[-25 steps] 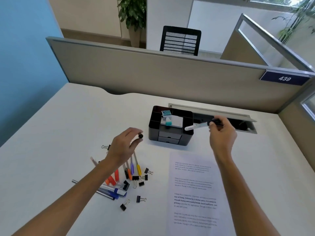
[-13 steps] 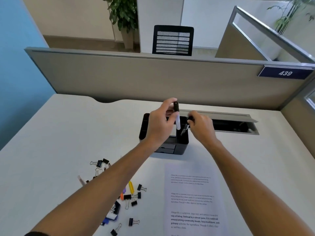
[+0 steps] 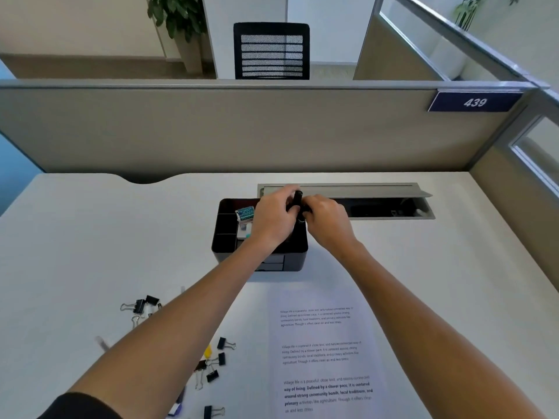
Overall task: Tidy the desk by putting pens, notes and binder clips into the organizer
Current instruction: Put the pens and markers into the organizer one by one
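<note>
Both hands meet over right-hand compartment of organizer (image 3: 225,252). Pen (image 3: 298,204) stands near upright, long axis vertical, tip down inside compartment. Left hand (image 3: 272,219) fingers curled round barrel; right hand (image 3: 326,222) fingers pinch beside it, contents unclear. Binder clips (image 3: 211,364) loose on near-left tabletop (image 3: 90,237).

The white desk (image 3: 90,237) carries a black organizer (image 3: 225,246). A printed sheet (image 3: 326,352) lies just before the organizer. Binder clips (image 3: 217,358) are scattered to the organizer's near left.

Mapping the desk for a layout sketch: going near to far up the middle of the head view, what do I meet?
White printed sheet of paper → black plastic desk organizer → grey recessed cable tray → beige cubicle partition → black mesh office chair.
</note>
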